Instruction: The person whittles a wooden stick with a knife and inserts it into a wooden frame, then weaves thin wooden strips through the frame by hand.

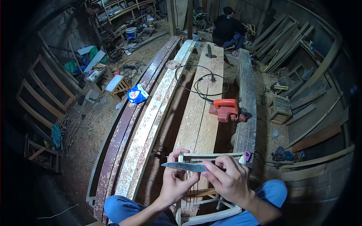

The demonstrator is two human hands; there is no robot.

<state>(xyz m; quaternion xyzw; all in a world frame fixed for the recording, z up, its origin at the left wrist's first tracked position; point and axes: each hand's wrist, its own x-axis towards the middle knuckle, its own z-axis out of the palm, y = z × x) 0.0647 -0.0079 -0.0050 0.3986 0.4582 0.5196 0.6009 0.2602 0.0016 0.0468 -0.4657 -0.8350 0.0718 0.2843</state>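
A knife [184,166] with a long pointed blade lies level across the top of a small wooden frame [211,154], its tip toward the left. My right hand [230,180] is closed around the knife's handle, which the fingers mostly hide. My left hand [175,184] grips the left upper corner of the frame, its thumb up near the blade. Thin strands or slats run lengthwise inside the frame, too fine to make out. The frame rests between my knees, over the end of the planks.
Shavings cover the long planks [184,133] ahead. A red power planer [226,109] with a black cord [177,77] lies on them, and a blue-white packet [137,94] sits left. A person [228,28] in dark clothes crouches at the back. Timber [279,45] leans right.
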